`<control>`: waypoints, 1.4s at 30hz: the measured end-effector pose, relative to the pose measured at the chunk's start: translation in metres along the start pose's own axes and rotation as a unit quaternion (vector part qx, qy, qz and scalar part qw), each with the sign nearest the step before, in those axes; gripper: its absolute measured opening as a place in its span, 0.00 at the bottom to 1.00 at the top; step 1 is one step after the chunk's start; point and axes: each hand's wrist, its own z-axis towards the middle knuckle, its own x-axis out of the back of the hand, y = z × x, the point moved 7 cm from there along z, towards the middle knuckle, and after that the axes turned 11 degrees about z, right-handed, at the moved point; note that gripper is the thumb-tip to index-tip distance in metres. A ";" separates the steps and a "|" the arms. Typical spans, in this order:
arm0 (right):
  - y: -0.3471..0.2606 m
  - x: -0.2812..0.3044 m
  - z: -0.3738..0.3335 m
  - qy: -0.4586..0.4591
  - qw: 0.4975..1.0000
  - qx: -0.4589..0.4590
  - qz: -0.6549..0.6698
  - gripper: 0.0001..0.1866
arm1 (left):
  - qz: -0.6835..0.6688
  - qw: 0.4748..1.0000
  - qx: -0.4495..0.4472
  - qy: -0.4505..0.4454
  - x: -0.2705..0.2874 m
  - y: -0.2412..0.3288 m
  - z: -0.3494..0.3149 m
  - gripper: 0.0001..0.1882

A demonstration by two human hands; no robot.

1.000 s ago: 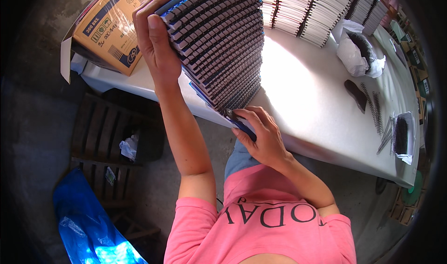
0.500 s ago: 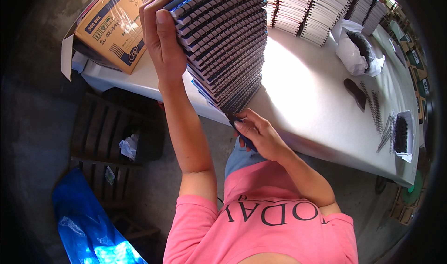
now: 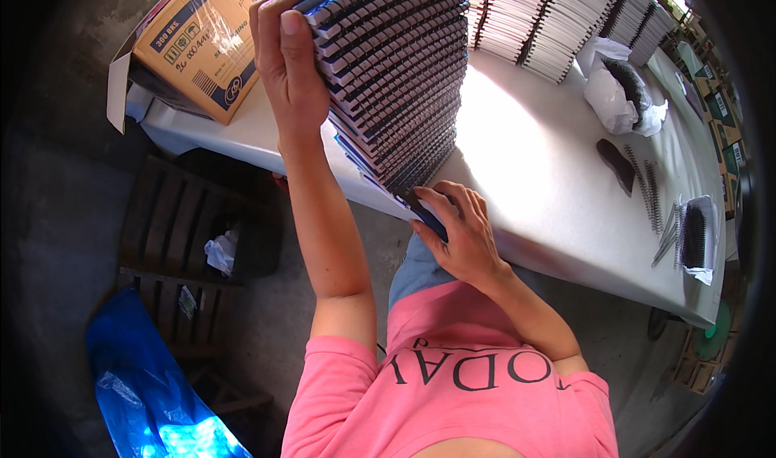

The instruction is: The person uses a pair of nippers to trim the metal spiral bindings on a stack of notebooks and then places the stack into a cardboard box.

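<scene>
A tall stack of spiral-bound notebooks [image 3: 396, 62] stands at the near edge of the table, its dark coil spines facing me. My left hand [image 3: 293, 70] grips its upper left corner, fingers bent over the blue top cover and thumb against the side. Low on the stack, at the coil ends, my right hand [image 3: 465, 236] is closed around blue-handled pliers [image 3: 428, 219]. Their dark jaws touch or nearly touch the lowest spines; exactly what they grip is too small to tell.
The white-covered table [image 3: 550, 191] holds more bound stacks [image 3: 541, 21], a brown comb-like piece [image 3: 617, 165], loose coils [image 3: 647, 191] and paper-wrapped coil bundles [image 3: 618, 90]. A cardboard box [image 3: 198, 54] sits at left. Below are a dark slatted chair [image 3: 166, 232] and blue plastic [image 3: 149, 377].
My right hand has turned slightly, its fingers more spread over the pliers, and the jaws have shifted a little to the right. My left hand keeps its place on the stack.
</scene>
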 end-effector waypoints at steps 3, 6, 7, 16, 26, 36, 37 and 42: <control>-0.002 0.003 0.000 0.015 1.000 0.010 -0.009 0.22 | -0.006 1.000 0.005 0.001 0.003 -0.002 0.000 0.22; -0.001 0.002 -0.002 0.009 1.000 0.012 -0.017 0.22 | -0.005 1.000 0.011 0.002 0.002 -0.003 -0.001 0.22; -0.001 0.000 -0.002 0.003 1.000 0.013 -0.018 0.22 | -0.002 1.000 0.010 0.003 0.002 -0.002 0.000 0.22; 0.014 -0.021 -0.003 -0.106 0.918 -0.224 0.308 0.16 | -0.010 1.000 0.014 0.007 0.002 -0.001 0.000 0.22; 0.008 -0.013 -0.018 -0.013 0.989 -0.092 0.115 0.20 | 0.084 0.992 -0.089 -0.009 -0.001 0.013 0.003 0.22; -0.003 -0.009 -0.015 0.005 0.999 -0.015 -0.044 0.24 | 0.004 1.000 0.014 0.017 0.007 -0.007 0.001 0.23; -0.004 -0.009 -0.014 0.011 0.998 0.003 -0.055 0.24 | 0.010 1.000 0.014 0.017 0.007 -0.007 0.001 0.23; 0.003 -0.012 -0.012 0.005 0.997 0.039 -0.069 0.24 | -0.002 1.000 -0.007 0.005 0.006 -0.005 0.004 0.24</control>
